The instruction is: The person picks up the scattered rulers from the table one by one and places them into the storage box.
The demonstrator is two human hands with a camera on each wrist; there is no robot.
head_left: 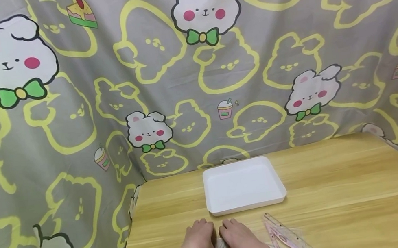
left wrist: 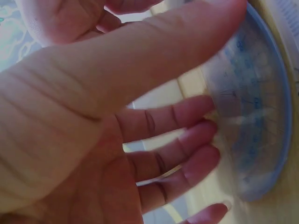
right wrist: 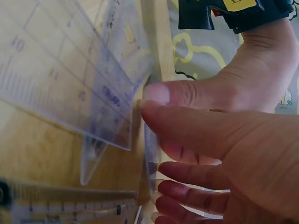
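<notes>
Both hands meet at the table's near edge over a clear blue protractor. My left hand has its fingertips on the protractor and its thumb stretched above it. My right hand pinches the protractor's thin edge between thumb and fingers. The two thumbs touch in the right wrist view, where the left hand wears a black wrist camera. Most of the protractor is hidden under the hands in the head view.
A white shallow tray stands on the wooden table just beyond the hands. Clear pink-printed set squares and a ruler lie to the right of the right hand, close by. A bunny-print curtain surrounds the table.
</notes>
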